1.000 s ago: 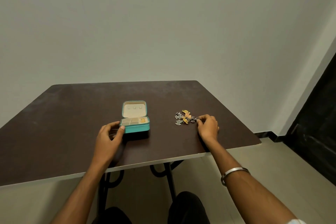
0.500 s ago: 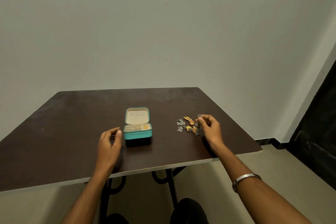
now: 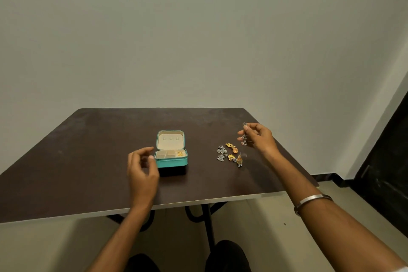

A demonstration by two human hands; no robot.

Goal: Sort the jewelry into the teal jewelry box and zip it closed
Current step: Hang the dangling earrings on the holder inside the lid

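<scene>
- Right hand [image 3: 260, 139] is raised above the table [image 3: 66, 161] — its grip pinches a silver earring [image 3: 244, 137].
- Left hand [image 3: 142, 168]: grip loosely curled, holding nothing, beside the open teal jewelry box [image 3: 171, 160].
- Loose jewelry [image 3: 230, 154] lies between box and right hand.

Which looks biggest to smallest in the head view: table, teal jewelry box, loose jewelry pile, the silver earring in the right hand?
1. table
2. teal jewelry box, lid open
3. loose jewelry pile, spread close to the box's footprint, so unsure versus 2
4. silver earring, pinched by the right hand
</scene>
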